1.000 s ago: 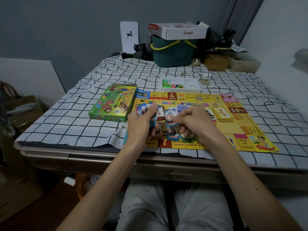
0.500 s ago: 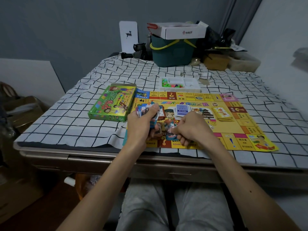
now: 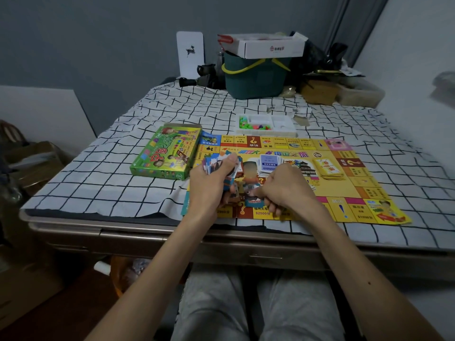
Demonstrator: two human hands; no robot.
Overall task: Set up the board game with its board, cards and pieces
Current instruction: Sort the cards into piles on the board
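A yellow game board lies unfolded on the checked tablecloth near the table's front edge. My left hand grips a fanned stack of picture cards above the board's left part. My right hand is curled low over the board and pinches a single card by its edge. A blue card pile and a yellow card pile rest on the board. The green game box sits left of the board. A white tray with coloured pieces stands behind it.
A dark green bucket topped by a white carton stands at the table's back, with a white deer plaque to its left and brown containers at back right. Cardboard boxes are on the floor, left.
My right hand has moved down and left towards the board's front edge, lowering a card there. My left hand has kept the card stack almost still.
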